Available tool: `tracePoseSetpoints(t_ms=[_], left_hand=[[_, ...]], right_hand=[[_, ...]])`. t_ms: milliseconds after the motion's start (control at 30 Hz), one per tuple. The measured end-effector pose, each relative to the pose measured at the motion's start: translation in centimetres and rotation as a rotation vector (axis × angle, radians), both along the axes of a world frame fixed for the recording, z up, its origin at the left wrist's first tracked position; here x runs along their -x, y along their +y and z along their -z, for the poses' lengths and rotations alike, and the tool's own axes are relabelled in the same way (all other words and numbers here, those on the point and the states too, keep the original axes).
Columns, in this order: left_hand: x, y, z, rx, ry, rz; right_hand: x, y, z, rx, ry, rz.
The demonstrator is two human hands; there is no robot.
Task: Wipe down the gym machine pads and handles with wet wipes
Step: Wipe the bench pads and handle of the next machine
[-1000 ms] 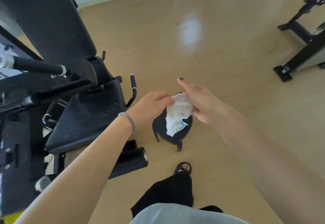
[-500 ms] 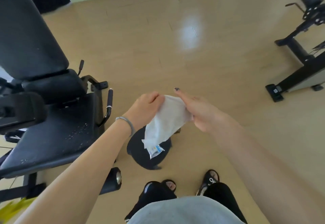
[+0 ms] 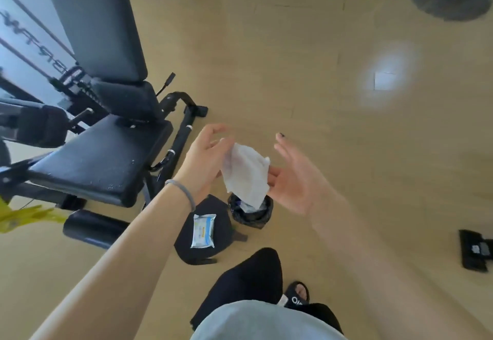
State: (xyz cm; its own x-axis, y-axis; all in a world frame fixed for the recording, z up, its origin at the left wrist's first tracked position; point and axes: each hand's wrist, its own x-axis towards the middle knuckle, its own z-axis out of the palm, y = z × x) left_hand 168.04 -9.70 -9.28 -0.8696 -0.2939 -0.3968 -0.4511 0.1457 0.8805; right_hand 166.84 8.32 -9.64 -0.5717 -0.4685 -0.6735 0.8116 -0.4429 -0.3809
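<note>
A white wet wipe (image 3: 246,173) hangs in mid-air between my hands, above the floor. My left hand (image 3: 204,159) pinches its upper left edge. My right hand (image 3: 294,177) is spread with straight fingers, its fingertips just touching the wipe's right edge. The gym machine stands at the left: a black seat pad (image 3: 101,163) speckled with droplets, a tall back pad (image 3: 93,19), a black side handle (image 3: 184,133) and a roller pad (image 3: 93,229) low at the front. A wet wipe pack (image 3: 203,230) lies on a round black stool (image 3: 221,233).
A small bin lined with a black bag (image 3: 252,213) sits on the floor under the wipe. My legs and sandal (image 3: 297,295) are at the bottom. A black machine foot (image 3: 474,253) is at the right edge and something yellow (image 3: 16,218) at the left.
My right hand let go of the wipe and opened out; the left hand keeps hold of it. The view shifted, bringing the wipe pack and the bin into sight.
</note>
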Motion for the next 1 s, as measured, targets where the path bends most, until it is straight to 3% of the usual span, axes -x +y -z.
tracePoseSetpoints(t_ms=[167,333,533,767,1000], left_hand=[[4.1,0.1,-0.2,0.04,0.021,-0.039],[11.4,0.3,1.0,0.104,0.018,-0.059],[18.6,-0.1,-0.8,0.332,0.017,-0.083],[26.4,-0.6,-1.5,0.635,-0.012,-0.16],[30.7,-0.2,-3.0,0.493,-0.05,-0.481]], right_hand=[[7.9,0.3,0.9,-0.152,0.23,-0.173],[16.2,0.5,2.3,-0.455,0.527,-0.346],[26.5,-1.3,0.5,-0.529,0.676,-0.495],[38.6,-4.1,0.8,-0.406,0.797,-0.722],[45.9,-7.5,0.6,-0.216,0.884,-0.94]])
